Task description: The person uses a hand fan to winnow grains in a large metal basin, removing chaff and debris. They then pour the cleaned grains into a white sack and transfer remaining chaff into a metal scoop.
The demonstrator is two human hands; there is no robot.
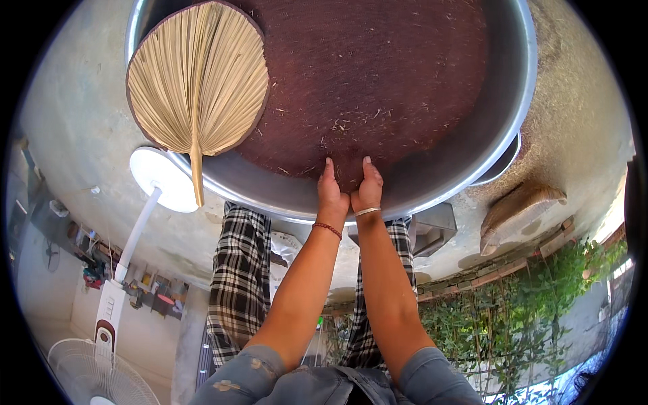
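Just inside the basin rim (432, 202), grains (348, 174) between hands (331, 194) (366, 191), room rightward

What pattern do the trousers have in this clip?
The trousers are checked in black and white, with some brownish tones; the head view shows them best.

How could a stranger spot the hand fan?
Find the wide metal basin of dark reddish material. Across its left rim lies the hand fan, handle jutting outward. Its tan pleats and dark edge set it apart from the smooth white disc nearby.
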